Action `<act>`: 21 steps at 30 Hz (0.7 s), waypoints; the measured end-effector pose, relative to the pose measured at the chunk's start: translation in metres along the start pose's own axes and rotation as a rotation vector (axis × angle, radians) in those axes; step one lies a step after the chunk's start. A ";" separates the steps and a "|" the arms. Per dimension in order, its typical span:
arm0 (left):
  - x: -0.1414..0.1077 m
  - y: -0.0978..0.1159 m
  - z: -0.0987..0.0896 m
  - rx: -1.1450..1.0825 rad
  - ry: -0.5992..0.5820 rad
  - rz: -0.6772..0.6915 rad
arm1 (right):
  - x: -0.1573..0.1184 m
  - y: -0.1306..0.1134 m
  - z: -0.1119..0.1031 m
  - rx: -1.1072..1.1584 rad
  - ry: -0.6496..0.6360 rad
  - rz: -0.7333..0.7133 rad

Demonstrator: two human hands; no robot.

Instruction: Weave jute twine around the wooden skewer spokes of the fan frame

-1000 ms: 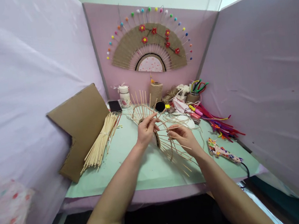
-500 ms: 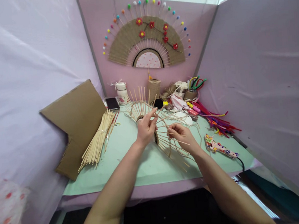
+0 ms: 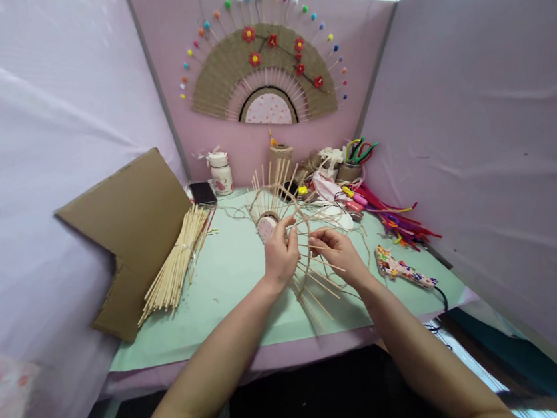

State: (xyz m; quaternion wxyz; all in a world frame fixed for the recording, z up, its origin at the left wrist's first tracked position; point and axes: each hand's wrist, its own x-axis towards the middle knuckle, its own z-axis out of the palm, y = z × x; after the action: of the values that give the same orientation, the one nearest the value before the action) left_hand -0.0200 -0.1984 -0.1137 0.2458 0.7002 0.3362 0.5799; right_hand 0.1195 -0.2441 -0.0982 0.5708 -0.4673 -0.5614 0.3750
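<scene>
While the right hand (image 3: 336,249) has its fingertips pinched together on the twine (image 3: 304,214), I cannot tell from here whether a stick is caught in the same pinch. Just beside it, the left hand (image 3: 282,255) is curled around the stick frame (image 3: 268,203), clamped on it near the dotted half-round base (image 3: 265,226), though the palm hides how firm that hold is. The frame sits over the middle of the desk (image 3: 219,309), fanning from towards the back edge to towards the front edge. As I judge it, a hard pull on the twine could drag the thin sticks out of their even spread, or work one loose at the base; a slack pull could let the curve of twine slide along them. If the left hand's hold slips, the whole frame could twist. Farther out, behind the hands, loose strands (image 3: 329,211) lie in loops and might snag on stick tips. Towards the desk's right edge, the flower-patterned gun-shaped tool (image 3: 406,269) lies near the right forearm; since its cable (image 3: 444,297) runs over that edge, a stray elbow or a tug could shift it.
</scene>
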 end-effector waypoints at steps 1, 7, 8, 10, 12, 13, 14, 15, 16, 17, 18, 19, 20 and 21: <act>0.001 -0.001 0.000 -0.017 -0.008 -0.017 | -0.001 0.000 0.000 0.004 -0.004 0.005; 0.010 -0.001 -0.004 0.058 0.016 0.041 | -0.006 -0.014 0.003 0.005 -0.026 0.056; 0.011 -0.001 -0.004 0.073 0.026 0.048 | -0.008 -0.018 0.003 0.005 -0.029 0.080; 0.012 0.001 -0.006 0.094 0.043 0.063 | -0.012 -0.028 0.002 0.000 -0.049 0.163; 0.011 0.002 -0.008 0.111 0.046 0.090 | -0.017 -0.040 0.000 0.001 -0.098 0.267; 0.011 0.002 -0.008 0.118 0.042 0.107 | -0.019 -0.047 -0.002 -0.006 -0.124 0.311; 0.010 0.002 -0.009 0.128 0.034 0.124 | -0.022 -0.054 -0.005 -0.027 -0.150 0.343; 0.009 0.003 -0.009 0.142 0.027 0.139 | -0.025 -0.060 -0.007 -0.063 -0.175 0.359; 0.009 0.003 -0.009 0.158 0.023 0.148 | -0.028 -0.067 -0.009 -0.111 -0.194 0.356; 0.008 0.003 -0.009 0.177 0.021 0.151 | -0.032 -0.074 -0.011 -0.165 -0.202 0.333; 0.007 0.002 -0.009 0.197 0.021 0.151 | -0.035 -0.081 -0.012 -0.217 -0.202 0.291; 0.006 0.002 -0.008 0.217 0.021 0.150 | -0.039 -0.088 -0.013 -0.263 -0.198 0.241; 0.005 0.001 -0.008 0.234 0.023 0.148 | -0.042 -0.095 -0.013 -0.304 -0.185 0.188; 0.005 0.001 -0.008 0.246 0.023 0.147 | -0.045 -0.101 -0.014 -0.340 -0.166 0.139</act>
State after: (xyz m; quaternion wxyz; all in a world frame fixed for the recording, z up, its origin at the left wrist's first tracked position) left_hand -0.0272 -0.1955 -0.1084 0.1109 0.7412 0.3553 0.5587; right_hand 0.1193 -0.3169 -0.0142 0.4082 -0.5622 -0.6280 0.3506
